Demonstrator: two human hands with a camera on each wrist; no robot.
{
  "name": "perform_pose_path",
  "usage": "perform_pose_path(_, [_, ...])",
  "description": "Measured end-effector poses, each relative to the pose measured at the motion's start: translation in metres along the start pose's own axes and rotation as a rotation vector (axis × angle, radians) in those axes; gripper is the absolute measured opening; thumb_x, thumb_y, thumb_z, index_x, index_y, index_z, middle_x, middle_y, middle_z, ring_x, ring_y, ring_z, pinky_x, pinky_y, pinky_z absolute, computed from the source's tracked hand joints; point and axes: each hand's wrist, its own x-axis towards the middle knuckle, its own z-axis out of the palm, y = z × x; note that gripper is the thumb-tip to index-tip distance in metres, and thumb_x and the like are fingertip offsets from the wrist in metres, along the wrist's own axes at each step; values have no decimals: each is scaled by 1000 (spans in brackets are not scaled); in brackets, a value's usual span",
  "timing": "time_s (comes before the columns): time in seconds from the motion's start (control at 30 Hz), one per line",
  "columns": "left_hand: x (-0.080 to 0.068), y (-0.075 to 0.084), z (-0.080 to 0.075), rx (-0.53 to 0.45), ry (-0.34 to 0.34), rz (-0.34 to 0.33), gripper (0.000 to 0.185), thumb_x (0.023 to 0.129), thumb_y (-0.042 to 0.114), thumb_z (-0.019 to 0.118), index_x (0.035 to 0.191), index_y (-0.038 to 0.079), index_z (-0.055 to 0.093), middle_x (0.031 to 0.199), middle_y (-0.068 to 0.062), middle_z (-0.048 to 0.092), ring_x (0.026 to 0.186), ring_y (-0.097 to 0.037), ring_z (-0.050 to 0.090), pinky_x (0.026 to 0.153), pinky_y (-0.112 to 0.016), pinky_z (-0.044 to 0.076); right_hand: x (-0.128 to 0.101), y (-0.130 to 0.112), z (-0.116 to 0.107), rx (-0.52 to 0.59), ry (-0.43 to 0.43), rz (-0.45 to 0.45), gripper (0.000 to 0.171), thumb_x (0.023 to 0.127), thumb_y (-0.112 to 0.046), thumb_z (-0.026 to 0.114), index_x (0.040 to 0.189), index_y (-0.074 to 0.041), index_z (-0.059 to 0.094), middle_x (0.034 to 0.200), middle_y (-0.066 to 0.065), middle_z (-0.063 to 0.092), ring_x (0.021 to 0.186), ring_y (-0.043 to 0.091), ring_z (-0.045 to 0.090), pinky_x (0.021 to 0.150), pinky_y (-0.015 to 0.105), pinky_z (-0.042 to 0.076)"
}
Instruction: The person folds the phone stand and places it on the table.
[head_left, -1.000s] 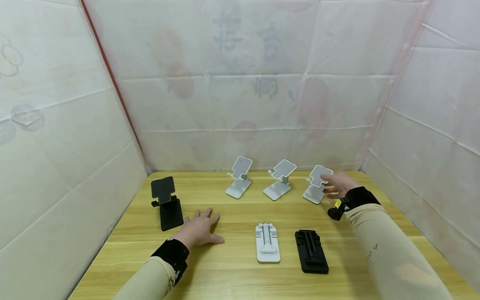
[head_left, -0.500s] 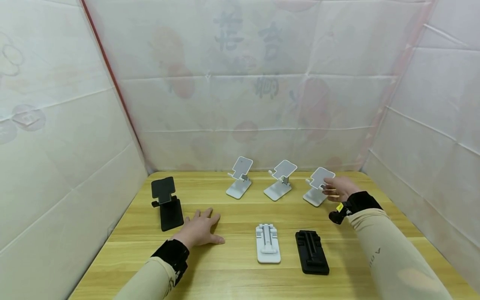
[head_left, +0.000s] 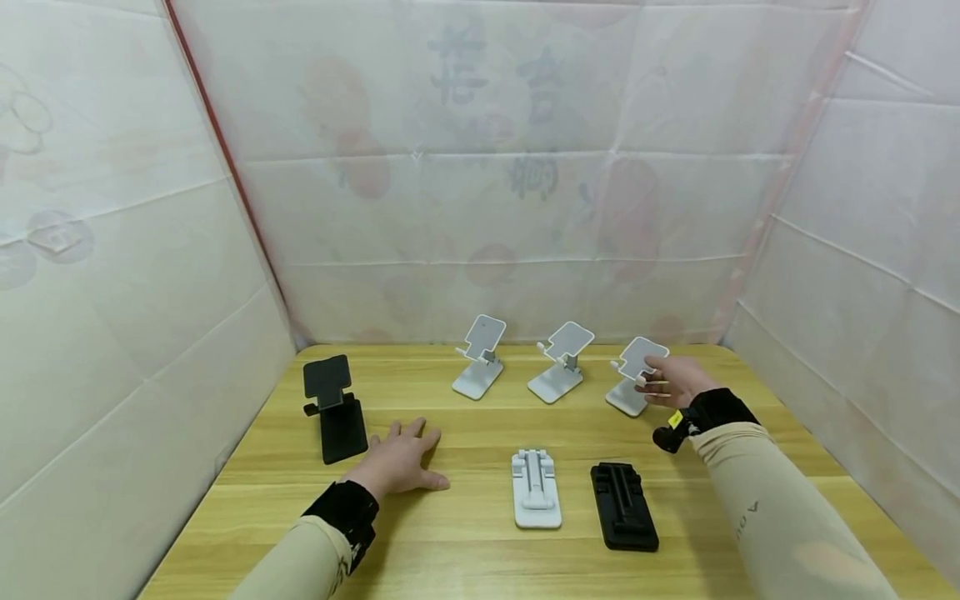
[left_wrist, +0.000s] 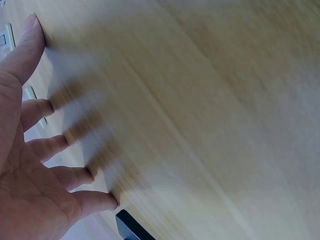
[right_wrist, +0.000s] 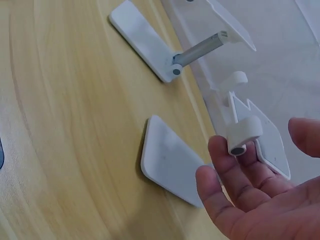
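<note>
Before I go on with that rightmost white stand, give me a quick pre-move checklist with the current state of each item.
1. Right hand at the rightmost white stand: ok, fingers touch its hinge and plate.
2. Firm grip on it: cannot tell, fingers look fairly straight.
3. Stand base flat on the table: ok in the right wrist view.
4. Left hand out of the way: ok, flat on the table, holding nothing.
5. Neighbouring middle white stand apart: ok, visible gap.
6. Folded white stand and folded black stand clear of the right arm: ok.
</note>
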Motion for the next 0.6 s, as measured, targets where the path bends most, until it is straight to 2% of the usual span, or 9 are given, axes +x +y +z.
perform_pose_path(0.1, [0, 0, 1, -1, 1, -1, 89, 83, 60, 77, 155, 17, 48, 163, -20, 32, 145, -59, 26, 109, -83, 23, 0, 2, 1, -36, 16, -3, 51, 111, -26, 42, 148, 6, 28, 106, 11, 53, 97, 22, 64, 100, 43, 54])
perform_pose_path(0.17, [0, -1, 1, -1, 3, 1, 89, 83, 60, 77, 155, 17, 48, 163, -20, 32, 145, -59, 26, 109, -84, 23, 0, 4, 0, -64, 15, -9, 46, 110, -23, 42, 143, 8, 32, 102, 9, 55, 93, 21, 64, 97, 42, 56])
perform_pose_path(0.33, [1, -1, 1, 3, 2, 7, 89, 83, 61, 77, 155, 17, 48, 163, -21, 32, 145, -59, 26, 108, -84, 23, 2, 9, -8, -104, -36, -44, 22, 110, -13, 43, 114, 6, 53, 86, 2, 65, 81, 14, 65, 85, 33, 59])
perform_pose_path(0.43, [1, -1, 1, 6, 1, 6, 89, 83, 62, 76, 155, 17, 47, 163, -20, 32, 145, -59, 26, 108, -84, 23, 3, 11, -12, -113, -58, -63, 22, 109, -11, 45, 102, 2, 60, 82, 0, 68, 79, 12, 65, 82, 30, 59])
perform_pose_path(0.6, [1, -2, 0, 19, 5, 10, 89, 83, 62, 76, 155, 17, 47, 163, -20, 32, 145, -59, 26, 108, -84, 24, 4, 14, -13, -154, -50, -78, 22, 108, -12, 52, 103, 4, 65, 82, 0, 70, 78, 12, 67, 83, 32, 60])
